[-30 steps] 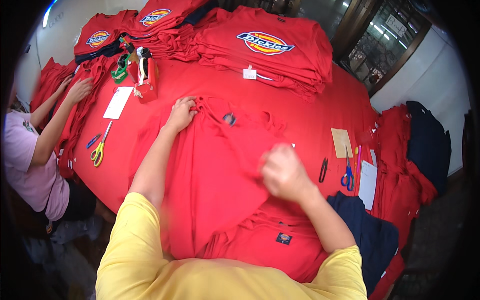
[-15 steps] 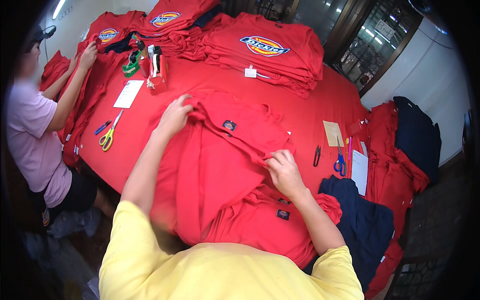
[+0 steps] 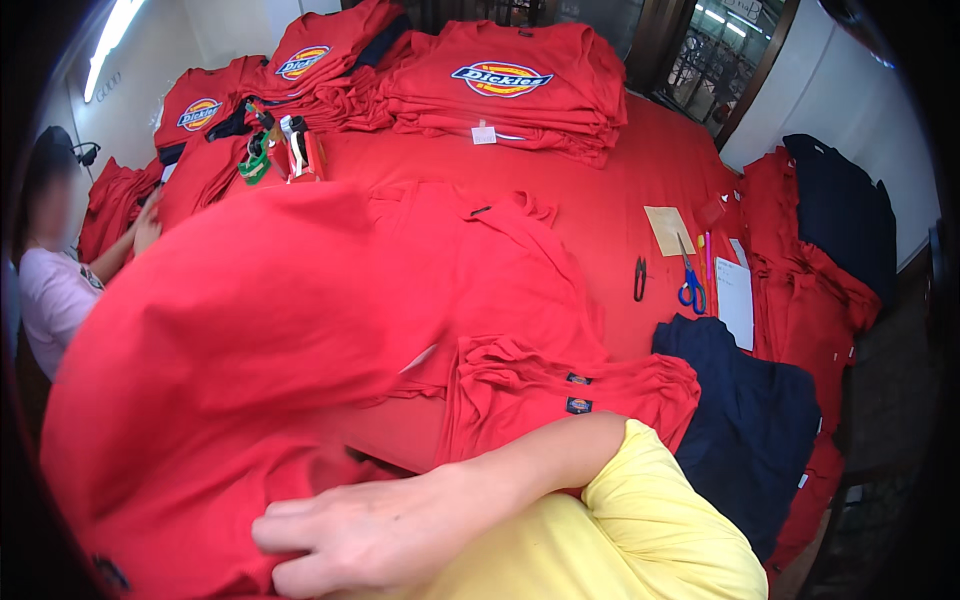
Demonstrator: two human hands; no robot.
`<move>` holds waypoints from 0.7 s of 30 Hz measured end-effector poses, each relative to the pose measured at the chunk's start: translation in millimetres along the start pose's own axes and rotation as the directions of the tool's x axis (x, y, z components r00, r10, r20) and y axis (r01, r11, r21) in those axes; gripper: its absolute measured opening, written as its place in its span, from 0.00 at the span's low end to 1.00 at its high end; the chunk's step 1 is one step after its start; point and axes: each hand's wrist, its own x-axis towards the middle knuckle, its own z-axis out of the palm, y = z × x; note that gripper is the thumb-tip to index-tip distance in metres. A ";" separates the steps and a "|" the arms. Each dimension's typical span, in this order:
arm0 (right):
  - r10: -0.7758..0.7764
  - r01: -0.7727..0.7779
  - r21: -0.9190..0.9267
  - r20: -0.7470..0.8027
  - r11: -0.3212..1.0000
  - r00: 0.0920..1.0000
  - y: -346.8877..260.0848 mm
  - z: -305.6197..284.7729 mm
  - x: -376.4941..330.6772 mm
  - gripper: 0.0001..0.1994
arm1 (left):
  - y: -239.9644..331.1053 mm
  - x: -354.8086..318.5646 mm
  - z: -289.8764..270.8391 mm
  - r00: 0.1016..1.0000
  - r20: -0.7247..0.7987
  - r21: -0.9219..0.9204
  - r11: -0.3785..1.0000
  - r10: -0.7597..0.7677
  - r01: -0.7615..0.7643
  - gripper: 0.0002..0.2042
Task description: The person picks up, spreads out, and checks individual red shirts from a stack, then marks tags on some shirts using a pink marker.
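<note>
A red T-shirt [image 3: 230,340] billows up at the left, close to me, its neck label showing at the lower left. My right hand [image 3: 360,535] reaches across my body to the lower left, its fingers closed on the shirt's fabric. My left hand is out of sight. Beyond the raised shirt, another red T-shirt [image 3: 520,280] lies spread on the red-covered table [image 3: 640,190]. Below it, partly behind my right forearm, are red shirts [image 3: 630,385] with neck labels showing.
Folded red shirts [image 3: 560,70] are stacked at the back. Green tape dispenser [image 3: 254,158], small snips [image 3: 640,278], blue scissors [image 3: 691,288] and white paper [image 3: 736,305] lie around. Navy garments [image 3: 740,420] sit at the right. A person [image 3: 55,290] handles red shirts at the far left.
The red shirt has swung up to the left and toward me. My right hand has crossed to the lower left, and my left hand has left view. The yellow scissors are now covered.
</note>
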 end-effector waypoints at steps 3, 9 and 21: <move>0.021 -0.014 0.188 -0.033 0.982 0.999 -4.6 0.7 6.3 0.13 | 28.5 1.8 0.8 0.998 -0.048 0.010 0.999 0.041 -0.040 0.18; 0.351 -0.419 -0.182 -0.316 0.889 0.882 -55.4 -120.4 -36.2 0.19 | 234.4 -56.7 6.4 0.879 -0.081 -0.225 0.850 0.471 -0.476 0.20; 0.799 -0.973 0.028 -0.577 0.227 0.170 -17.0 -193.8 -224.3 0.13 | 425.4 -282.3 275.9 -0.204 0.653 -0.731 0.538 0.729 -0.419 0.11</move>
